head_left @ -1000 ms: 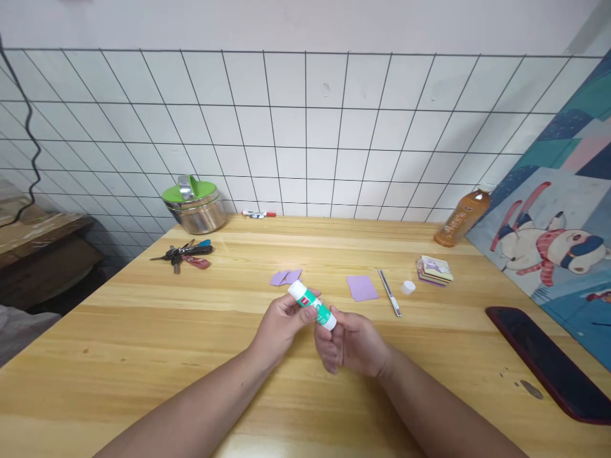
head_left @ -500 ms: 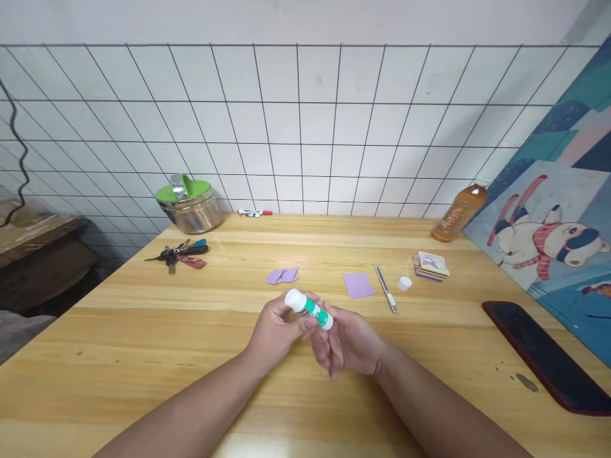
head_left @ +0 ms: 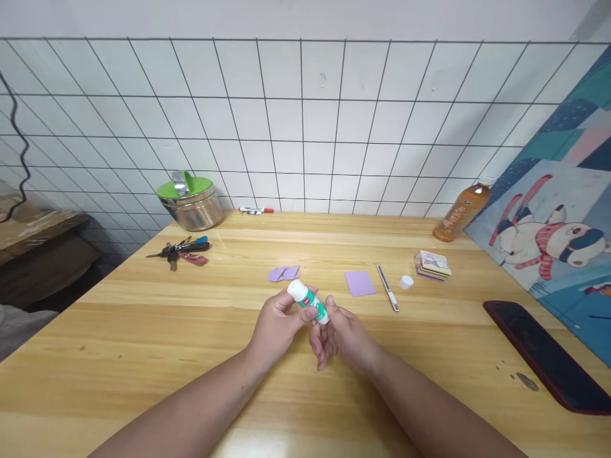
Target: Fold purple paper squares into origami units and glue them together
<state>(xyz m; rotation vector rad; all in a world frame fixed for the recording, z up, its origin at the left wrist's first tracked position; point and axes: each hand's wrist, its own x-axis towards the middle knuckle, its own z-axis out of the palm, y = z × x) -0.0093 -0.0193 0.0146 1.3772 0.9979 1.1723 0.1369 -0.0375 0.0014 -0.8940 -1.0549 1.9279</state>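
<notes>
A green and white glue stick [head_left: 312,306] is tilted between my two hands, its uncapped white end up and to the left. My left hand [head_left: 279,324] is closed round its body, with the thumb across the label. At the lower right end of the stick, my right hand [head_left: 346,334] has its thumb and fingers on the base; its other fingers curl below. Just beyond the hands lie torn pieces of purple paper [head_left: 284,273]. To their right are a square purple sheet [head_left: 360,284], a utility knife [head_left: 387,289] and a small white cap [head_left: 406,282].
On the wooden table [head_left: 157,331] a stack of sticky notes [head_left: 432,265], a bottle of brown drink [head_left: 462,212] and a dark phone [head_left: 544,356] are at right. Keys [head_left: 179,251], a lidded steel pot [head_left: 193,207] and a marker [head_left: 256,210] are at left and back.
My right hand has turned about the base of the glue stick, its thumb now raised and its fingers shifted. The stick has tilted slightly in my left hand. The view has shifted a little.
</notes>
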